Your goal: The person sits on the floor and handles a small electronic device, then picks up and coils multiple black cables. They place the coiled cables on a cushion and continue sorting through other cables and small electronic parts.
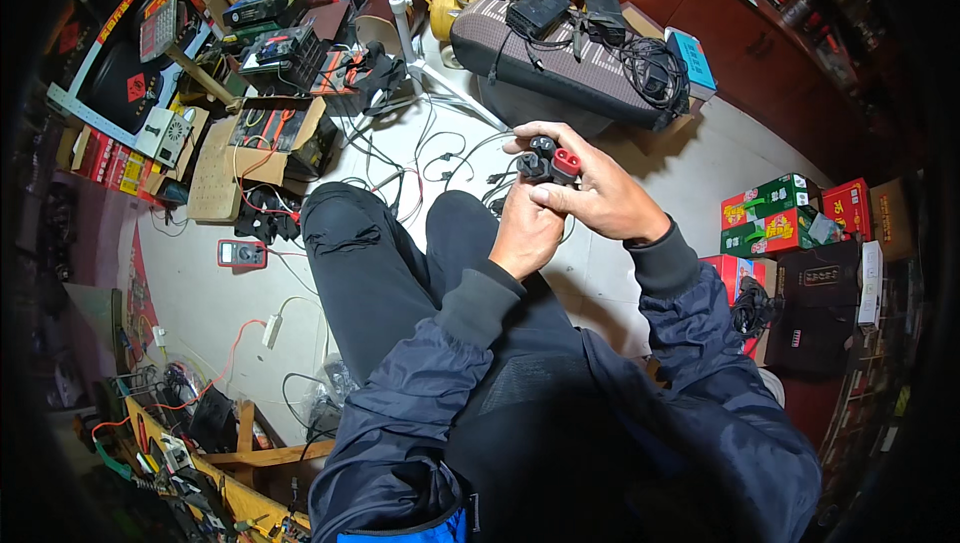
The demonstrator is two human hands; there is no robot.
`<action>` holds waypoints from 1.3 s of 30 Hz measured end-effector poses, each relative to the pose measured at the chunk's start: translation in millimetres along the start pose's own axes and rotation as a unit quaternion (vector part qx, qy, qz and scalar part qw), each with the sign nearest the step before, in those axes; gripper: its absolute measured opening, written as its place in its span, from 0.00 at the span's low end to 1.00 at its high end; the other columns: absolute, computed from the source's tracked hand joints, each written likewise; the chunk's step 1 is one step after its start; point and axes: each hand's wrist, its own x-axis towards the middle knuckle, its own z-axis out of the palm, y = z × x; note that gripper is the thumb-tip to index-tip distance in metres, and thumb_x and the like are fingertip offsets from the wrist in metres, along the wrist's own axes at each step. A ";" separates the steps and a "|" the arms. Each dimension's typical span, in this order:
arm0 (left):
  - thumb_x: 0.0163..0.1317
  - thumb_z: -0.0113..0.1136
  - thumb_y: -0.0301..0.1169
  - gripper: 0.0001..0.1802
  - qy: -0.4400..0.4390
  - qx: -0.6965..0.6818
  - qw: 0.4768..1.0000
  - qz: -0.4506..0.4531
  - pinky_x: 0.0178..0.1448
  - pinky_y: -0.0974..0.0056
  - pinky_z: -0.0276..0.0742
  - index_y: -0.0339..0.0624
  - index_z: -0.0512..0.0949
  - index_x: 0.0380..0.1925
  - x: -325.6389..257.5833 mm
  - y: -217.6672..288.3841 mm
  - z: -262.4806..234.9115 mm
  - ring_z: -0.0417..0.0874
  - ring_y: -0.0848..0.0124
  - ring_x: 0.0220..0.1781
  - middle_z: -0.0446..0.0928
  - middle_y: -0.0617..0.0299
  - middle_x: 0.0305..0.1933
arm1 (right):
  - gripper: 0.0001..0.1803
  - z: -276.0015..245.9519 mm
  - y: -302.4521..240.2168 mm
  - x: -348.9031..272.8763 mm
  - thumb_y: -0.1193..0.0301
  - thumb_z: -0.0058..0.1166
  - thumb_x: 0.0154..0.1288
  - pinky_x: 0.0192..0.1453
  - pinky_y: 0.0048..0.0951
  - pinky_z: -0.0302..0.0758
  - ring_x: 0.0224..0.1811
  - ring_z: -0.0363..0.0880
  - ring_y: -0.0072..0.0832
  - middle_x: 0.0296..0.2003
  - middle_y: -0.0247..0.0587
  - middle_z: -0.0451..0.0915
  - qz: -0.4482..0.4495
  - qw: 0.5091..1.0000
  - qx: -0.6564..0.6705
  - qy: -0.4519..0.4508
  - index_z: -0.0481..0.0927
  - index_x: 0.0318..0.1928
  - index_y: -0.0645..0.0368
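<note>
Above my knees, both my hands are closed around a small bundle of plug connectors, their ends facing up. Among them are several black connectors [532, 163] and a red connector [566, 162] with two round sockets. My left hand [530, 228] grips the bundle from below. From the right, my right hand [608, 188] wraps round it, with the thumb across the near side and the fingers behind. Dark cables [496, 183] show beside and beyond the hands; which connector each belongs to is hidden.
A padded bench [520, 53] ahead carries black power adapters [540, 11] and a coiled cable [655, 73]. A white stand [455, 91] rises to its left. Cardboard boxes [215, 183], loose wires and a red multimeter [242, 254] lie left; green and red cartons [765, 215] sit right.
</note>
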 end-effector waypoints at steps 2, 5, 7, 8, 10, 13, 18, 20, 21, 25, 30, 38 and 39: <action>0.65 0.48 0.19 0.16 0.012 0.001 1.000 0.006 0.54 0.62 0.77 0.36 0.74 0.52 -1.5 -0.7 2.3 0.80 0.69 0.47 0.80 0.57 0.46 | 0.29 0.1 -5.6 -1.7 0.69 0.62 0.67 0.67 0.31 0.71 0.60 0.77 0.27 0.56 0.42 0.79 0.021 1.000 -0.018 0.008 0.70 0.66 0.59; 0.66 0.49 0.19 0.15 -0.006 -0.037 0.997 -0.060 0.56 0.63 0.77 0.34 0.74 0.52 0.1 -2.3 -2.6 0.80 0.69 0.49 0.80 0.59 0.45 | 0.27 5.6 -6.0 4.4 0.66 0.61 0.68 0.66 0.32 0.71 0.59 0.77 0.29 0.55 0.44 0.79 0.042 0.996 -0.077 0.025 0.72 0.65 0.60; 0.66 0.52 0.21 0.12 0.027 -0.121 0.988 -0.093 0.49 0.65 0.78 0.35 0.76 0.48 4.2 2.6 -9.0 0.80 0.71 0.44 0.80 0.59 0.44 | 0.27 1.8 1.5 12.1 0.61 0.61 0.71 0.67 0.35 0.70 0.62 0.76 0.32 0.57 0.47 0.78 0.000 0.991 -0.129 -0.019 0.72 0.64 0.63; 0.65 0.54 0.23 0.09 0.017 -0.187 0.976 -0.112 0.45 0.66 0.76 0.36 0.77 0.44 12.3 8.0 -22.5 0.79 0.72 0.39 0.79 0.60 0.41 | 0.29 -1.2 9.8 18.4 0.60 0.61 0.72 0.68 0.35 0.70 0.63 0.75 0.33 0.58 0.48 0.78 -0.029 0.995 -0.099 -0.006 0.70 0.65 0.63; 0.64 0.57 0.26 0.03 0.065 -0.198 0.969 -0.132 0.31 0.70 0.68 0.39 0.78 0.34 19.2 29.0 -53.4 0.70 0.77 0.24 0.76 0.63 0.32 | 0.32 -14.2 31.9 29.2 0.58 0.57 0.75 0.70 0.34 0.69 0.67 0.73 0.35 0.64 0.48 0.74 -0.058 0.997 0.020 0.038 0.66 0.70 0.63; 0.72 0.56 0.32 0.07 0.046 -0.374 0.924 -0.058 0.24 0.73 0.53 0.43 0.72 0.34 57.1 75.7 -134.6 0.55 0.81 0.18 0.63 0.71 0.22 | 0.31 -46.8 80.7 44.2 0.58 0.49 0.80 0.69 0.33 0.72 0.66 0.76 0.36 0.65 0.52 0.75 -0.014 0.975 0.143 0.168 0.64 0.72 0.66; 0.79 0.49 0.48 0.22 0.060 -0.394 0.916 -0.045 0.20 0.71 0.51 0.46 0.67 0.28 91.9 80.4 -221.0 0.51 0.80 0.14 0.56 0.71 0.17 | 0.17 -54.6 201.9 48.6 0.66 0.56 0.76 0.52 0.24 0.80 0.47 0.84 0.25 0.48 0.43 0.84 0.237 0.896 0.179 0.330 0.76 0.57 0.65; 0.79 0.50 0.48 0.22 0.026 -0.420 0.905 -0.065 0.18 0.71 0.49 0.46 0.67 0.28 101.8 61.8 -237.9 0.49 0.80 0.13 0.54 0.71 0.17 | 0.17 -45.4 248.4 43.2 0.72 0.58 0.71 0.47 0.22 0.76 0.44 0.81 0.23 0.42 0.41 0.83 0.271 0.895 0.161 0.316 0.77 0.56 0.69; 0.79 0.51 0.47 0.22 0.120 -0.422 0.895 -0.082 0.17 0.71 0.48 0.46 0.67 0.28 104.5 55.5 -245.2 0.48 0.80 0.13 0.54 0.71 0.17 | 0.17 -41.6 268.9 41.3 0.73 0.59 0.70 0.47 0.22 0.76 0.44 0.81 0.23 0.43 0.41 0.83 0.301 0.892 0.149 0.304 0.77 0.56 0.70; 0.79 0.49 0.48 0.22 0.150 -0.409 0.895 -0.099 0.17 0.71 0.48 0.45 0.67 0.29 112.4 43.9 -264.5 0.49 0.80 0.13 0.54 0.71 0.17 | 0.23 -17.5 327.6 51.8 0.75 0.61 0.65 0.62 0.31 0.77 0.55 0.82 0.35 0.53 0.50 0.83 0.350 0.902 0.036 0.249 0.76 0.59 0.68; 0.80 0.46 0.49 0.23 0.134 -0.415 0.895 -0.095 0.18 0.70 0.49 0.45 0.67 0.30 120.5 39.4 -272.1 0.50 0.79 0.13 0.56 0.70 0.18 | 0.34 38.6 378.0 90.4 0.69 0.63 0.59 0.76 0.50 0.61 0.71 0.68 0.48 0.65 0.53 0.74 0.150 0.926 -0.347 0.016 0.73 0.67 0.56; 0.79 0.49 0.48 0.22 0.165 -0.436 0.883 -0.049 0.19 0.69 0.46 0.47 0.64 0.29 110.6 47.6 -294.2 0.49 0.79 0.15 0.55 0.70 0.18 | 0.21 -72.2 404.9 126.3 0.57 0.53 0.74 0.51 0.39 0.76 0.42 0.83 0.44 0.37 0.53 0.85 0.303 0.929 -0.195 0.078 0.85 0.45 0.65; 0.79 0.50 0.47 0.21 0.165 -0.440 0.882 -0.048 0.19 0.69 0.45 0.47 0.64 0.29 110.1 47.6 -297.4 0.49 0.79 0.15 0.55 0.70 0.18 | 0.22 -94.2 397.2 125.6 0.56 0.54 0.73 0.52 0.38 0.75 0.41 0.82 0.43 0.37 0.54 0.85 0.309 0.929 -0.179 0.097 0.85 0.45 0.65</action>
